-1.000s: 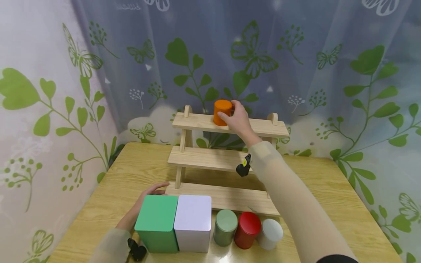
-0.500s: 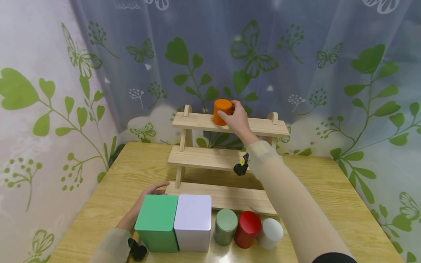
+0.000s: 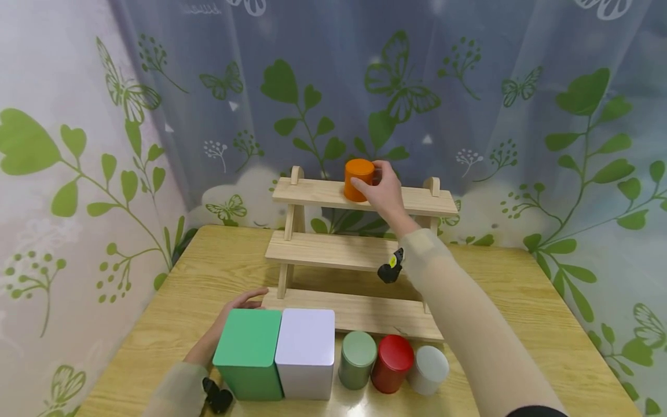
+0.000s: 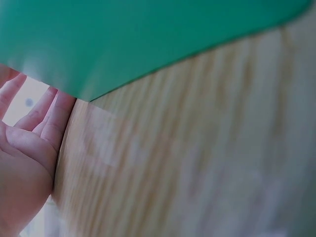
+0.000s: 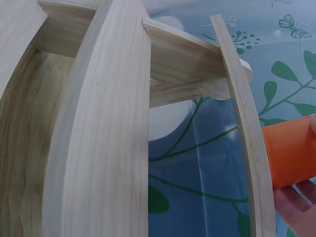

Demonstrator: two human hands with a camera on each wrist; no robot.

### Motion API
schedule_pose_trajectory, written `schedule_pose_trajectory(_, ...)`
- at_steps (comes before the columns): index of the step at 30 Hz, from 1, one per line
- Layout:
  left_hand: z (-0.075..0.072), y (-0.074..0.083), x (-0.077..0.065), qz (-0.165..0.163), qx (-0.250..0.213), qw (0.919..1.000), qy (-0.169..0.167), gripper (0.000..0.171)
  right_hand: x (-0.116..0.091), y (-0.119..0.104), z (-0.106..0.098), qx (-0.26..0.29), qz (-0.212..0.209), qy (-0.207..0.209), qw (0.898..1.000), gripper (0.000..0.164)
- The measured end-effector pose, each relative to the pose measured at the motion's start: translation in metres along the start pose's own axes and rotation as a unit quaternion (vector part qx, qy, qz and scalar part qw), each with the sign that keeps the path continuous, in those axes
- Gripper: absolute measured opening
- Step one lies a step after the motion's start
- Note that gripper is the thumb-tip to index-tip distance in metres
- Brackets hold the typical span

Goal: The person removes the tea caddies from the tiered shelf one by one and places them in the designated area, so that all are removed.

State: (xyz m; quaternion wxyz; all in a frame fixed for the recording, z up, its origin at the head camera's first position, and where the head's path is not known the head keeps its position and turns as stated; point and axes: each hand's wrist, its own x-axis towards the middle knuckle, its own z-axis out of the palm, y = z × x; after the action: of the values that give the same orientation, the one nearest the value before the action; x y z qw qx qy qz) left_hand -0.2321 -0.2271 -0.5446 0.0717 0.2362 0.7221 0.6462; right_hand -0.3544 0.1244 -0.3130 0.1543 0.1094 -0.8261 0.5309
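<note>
My right hand (image 3: 384, 188) grips an orange cylindrical canister (image 3: 356, 184) on the top board of a three-tier wooden shelf stand (image 3: 323, 249). The thumb lies on the near side and the other fingers reach round the right side. In the right wrist view the orange canister (image 5: 289, 153) is behind the edge of the top board. My left hand (image 3: 237, 307) rests on the table by the left end of the bottom board, fingers loosely extended and partly hidden behind a green box (image 3: 250, 339). The left wrist view has the left palm (image 4: 29, 153) beside that box.
A pale lilac box (image 3: 305, 339) stands against the green one. To its right are a sage-green canister (image 3: 357, 359), a red canister (image 3: 392, 364) and a white canister (image 3: 429, 370), in front of the bottom board. A patterned curtain (image 3: 208, 116) hangs behind the wooden table (image 3: 219, 255).
Over the last half second my right hand has shifted slightly to the right along the top board with the orange canister. My left hand and the other canisters and boxes stay put.
</note>
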Motion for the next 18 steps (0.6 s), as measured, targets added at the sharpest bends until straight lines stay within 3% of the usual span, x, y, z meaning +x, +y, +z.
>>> schedule_pose_trajectory(8, -0.001, -0.001, 0.0, -0.018, -0.003, 0.9998, 0.008, 0.048, -0.005, 0.001, -0.001, -0.026, -0.045, 0.005, 0.999, 0.06)
schedule_pose_trajectory(18, 0.0, 0.0, -0.001, -0.005, -0.014, 0.9999, 0.001, 0.048, -0.014, 0.001, -0.002, -0.034, -0.083, 0.018, 0.996, 0.059)
